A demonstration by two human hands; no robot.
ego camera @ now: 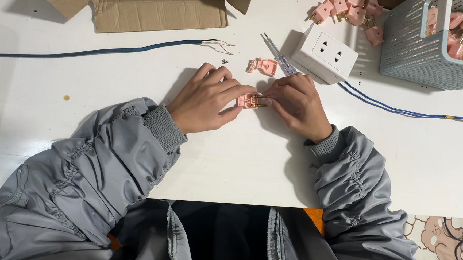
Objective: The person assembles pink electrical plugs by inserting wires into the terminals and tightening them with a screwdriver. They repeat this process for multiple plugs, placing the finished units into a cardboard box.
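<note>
My left hand (pixel 207 99) and my right hand (pixel 297 103) meet at the middle of the white table (pixel 240 162). Between their fingertips sits an open pink plug half (pixel 248 100) with brass pins showing; both hands pinch it. Just beyond the hands lies the other pink plug half (pixel 263 66), with a tiny screw (pixel 224 61) to its left. A screwdriver with a clear handle (pixel 280 59) lies slanted beside it, its handle end near my right hand.
A white socket block (pixel 325 54) with a blue cord (pixel 404 109) stands at the back right. Behind it lie several pink plugs (pixel 348 10) and a grey-blue basket (pixel 408 50) holding more. A blue cable with bared wires (pixel 113 50) and a cardboard box (pixel 143 1) lie at the back left.
</note>
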